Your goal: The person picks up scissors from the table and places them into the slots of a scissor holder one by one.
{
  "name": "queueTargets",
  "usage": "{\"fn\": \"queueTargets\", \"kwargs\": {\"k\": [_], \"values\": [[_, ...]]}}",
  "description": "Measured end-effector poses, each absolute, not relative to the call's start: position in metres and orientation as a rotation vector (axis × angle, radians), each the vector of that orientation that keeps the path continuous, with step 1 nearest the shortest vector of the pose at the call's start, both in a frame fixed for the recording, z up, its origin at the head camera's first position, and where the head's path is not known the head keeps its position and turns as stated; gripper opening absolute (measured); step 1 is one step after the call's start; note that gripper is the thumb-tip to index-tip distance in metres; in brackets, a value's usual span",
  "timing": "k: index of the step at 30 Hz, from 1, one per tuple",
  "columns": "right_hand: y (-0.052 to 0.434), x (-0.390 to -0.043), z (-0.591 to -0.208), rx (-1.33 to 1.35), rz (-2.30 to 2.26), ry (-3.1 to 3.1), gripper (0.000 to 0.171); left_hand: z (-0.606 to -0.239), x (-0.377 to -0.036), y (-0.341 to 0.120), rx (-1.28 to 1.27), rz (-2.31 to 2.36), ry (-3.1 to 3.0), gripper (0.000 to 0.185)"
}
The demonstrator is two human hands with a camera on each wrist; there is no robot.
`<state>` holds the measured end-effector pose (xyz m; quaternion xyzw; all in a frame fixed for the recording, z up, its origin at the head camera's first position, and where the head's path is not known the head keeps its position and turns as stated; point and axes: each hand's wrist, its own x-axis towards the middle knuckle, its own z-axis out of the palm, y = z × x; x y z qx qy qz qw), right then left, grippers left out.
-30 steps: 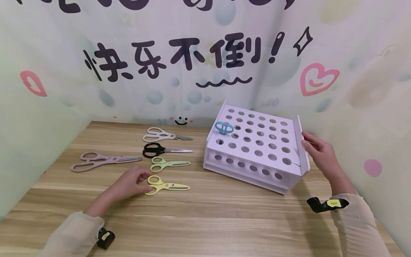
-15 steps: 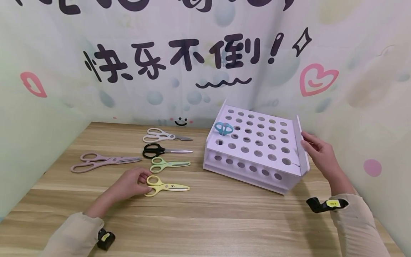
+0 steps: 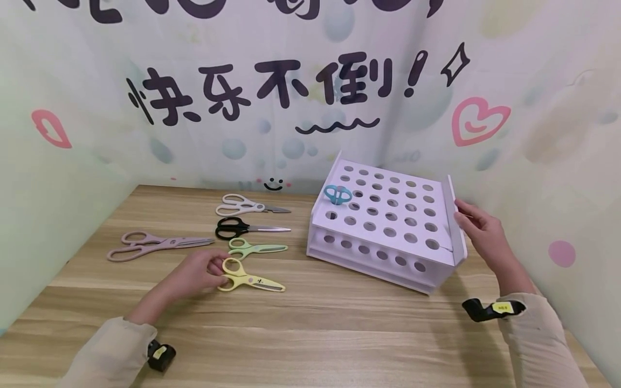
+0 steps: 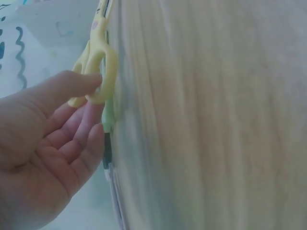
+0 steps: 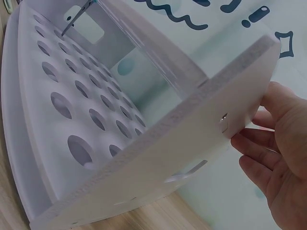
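Observation:
My left hand pinches a handle ring of the yellow scissors, which lie on the wooden table left of centre. In the left wrist view the thumb and fingers close on the yellow handle. A white rack full of round holes stands tilted at the right. Blue scissors stand in a hole near its left side. My right hand rests with straight fingers against the rack's right side panel.
White scissors, black scissors and green scissors lie in a column behind the yellow pair. Pink scissors lie further left. A printed backdrop walls the table at the back and on both sides.
The yellow scissors have turned a little: the handle end rose toward the green pair under my left hand's pinch. My right hand stays on the rack.

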<state>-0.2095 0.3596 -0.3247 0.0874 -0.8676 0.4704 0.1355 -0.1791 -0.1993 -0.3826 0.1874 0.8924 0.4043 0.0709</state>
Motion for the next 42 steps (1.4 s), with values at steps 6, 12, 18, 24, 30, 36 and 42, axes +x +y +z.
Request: {"fn": "queueTargets", "kwargs": {"k": [6,12,18,24,30,36,42], "values": [[0.358,-0.209,-0.323,0.266,1.364,-2.505,0.049,-0.378,-0.179,-0.202,0.572,1.214,2.664,0.046],[0.358,-0.208,-0.323,0.26,1.362,-2.516,0.049,-0.373,-0.177,-0.203,0.544,1.303,2.623,0.051],[0.358,-0.208,-0.324,0.259,1.367,-2.519,0.049,-0.366,-0.177,-0.202,0.539,1.357,2.602,0.035],[0.358,-0.208,-0.325,0.264,1.371,-2.512,0.049,-0.361,-0.176,-0.202,0.578,1.405,2.564,0.028],[0.358,-0.208,-0.324,0.259,1.377,-2.512,0.049,-0.359,-0.174,-0.198,0.58,1.489,2.527,0.031],[0.359,-0.208,-0.324,0.25,1.374,-2.516,0.049,-0.353,-0.17,-0.192,0.574,1.515,2.52,0.033],[0.358,-0.208,-0.325,0.249,1.369,-2.509,0.049,-0.346,-0.168,-0.185,0.516,1.495,2.554,0.036]]}}
